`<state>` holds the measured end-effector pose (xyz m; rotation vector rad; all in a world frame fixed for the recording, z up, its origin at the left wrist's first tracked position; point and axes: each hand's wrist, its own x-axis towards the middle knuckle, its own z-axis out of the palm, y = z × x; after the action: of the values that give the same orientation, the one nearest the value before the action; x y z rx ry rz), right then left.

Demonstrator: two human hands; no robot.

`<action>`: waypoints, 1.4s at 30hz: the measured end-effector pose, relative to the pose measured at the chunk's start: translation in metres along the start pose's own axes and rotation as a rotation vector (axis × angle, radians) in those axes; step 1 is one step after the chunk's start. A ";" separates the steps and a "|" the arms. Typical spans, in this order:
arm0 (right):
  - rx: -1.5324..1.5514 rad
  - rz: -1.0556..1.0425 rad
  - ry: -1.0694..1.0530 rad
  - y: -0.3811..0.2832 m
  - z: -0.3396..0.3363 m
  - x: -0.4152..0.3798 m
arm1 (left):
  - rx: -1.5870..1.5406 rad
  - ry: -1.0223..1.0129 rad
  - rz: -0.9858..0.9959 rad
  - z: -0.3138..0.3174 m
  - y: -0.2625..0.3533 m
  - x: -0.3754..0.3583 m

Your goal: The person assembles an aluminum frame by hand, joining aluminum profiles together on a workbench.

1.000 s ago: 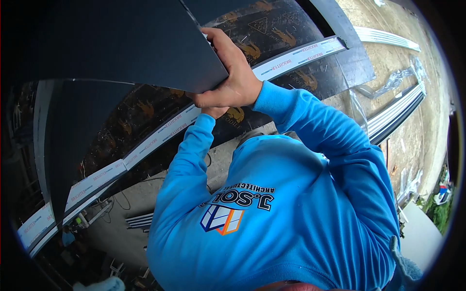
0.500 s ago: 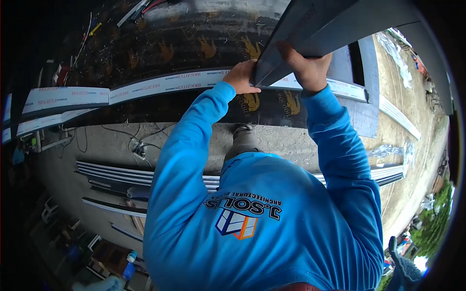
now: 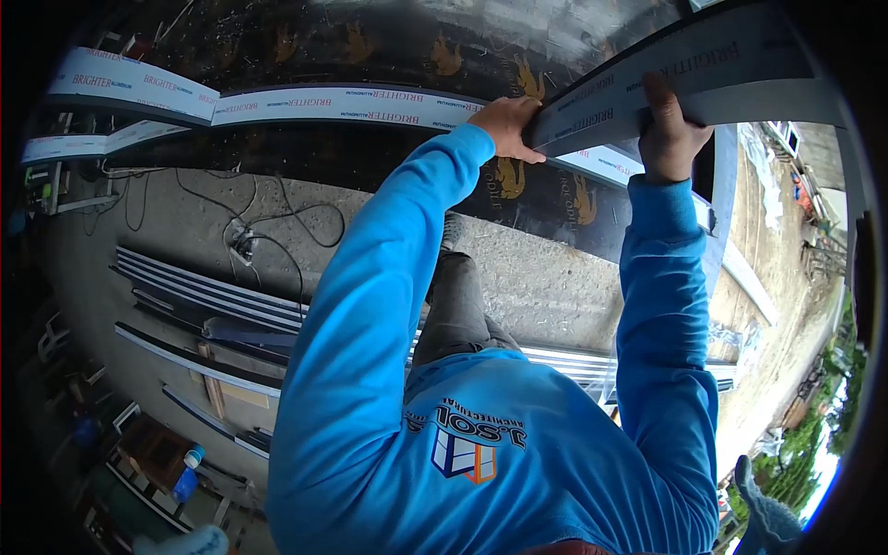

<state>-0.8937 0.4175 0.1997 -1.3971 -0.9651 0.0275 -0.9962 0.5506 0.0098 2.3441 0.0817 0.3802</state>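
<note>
A long aluminium profile, its protective film printed with red lettering, slants from the middle of the view to the upper right. My left hand is closed on its near end, thumb along the bottom corner. Farther along, my right hand grips the lower edge with the thumb lying up its face. Beneath the hands, another film-covered profile lies across the dark work table; part of it is hidden behind my left hand and the held piece.
A black cable with a plug or socket lies on the concrete floor in front of the table. Striped bundled profiles rest on the floor by my legs. At the lower left stands a brown wooden box; clear plastic wrap lies on the right.
The held profile has turned and come down toward level, so its printed face shows more. Both hands are farther right in view, still gripping it. The camera view has shifted too.
</note>
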 end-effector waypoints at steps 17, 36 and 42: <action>-0.060 -0.015 0.017 0.014 0.002 -0.008 | 0.199 -0.085 -0.007 0.009 0.001 0.014; -0.526 1.494 0.596 -0.008 -0.354 -0.617 | 0.669 -0.080 -0.248 0.034 0.034 -0.007; -0.180 2.136 1.678 -0.103 -0.489 -0.893 | 0.563 0.573 -0.451 0.175 0.155 -0.038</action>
<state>-1.2307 -0.4862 -0.1436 -1.3142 2.0314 0.2843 -0.9891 0.3143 -0.0106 2.5670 1.0917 0.8708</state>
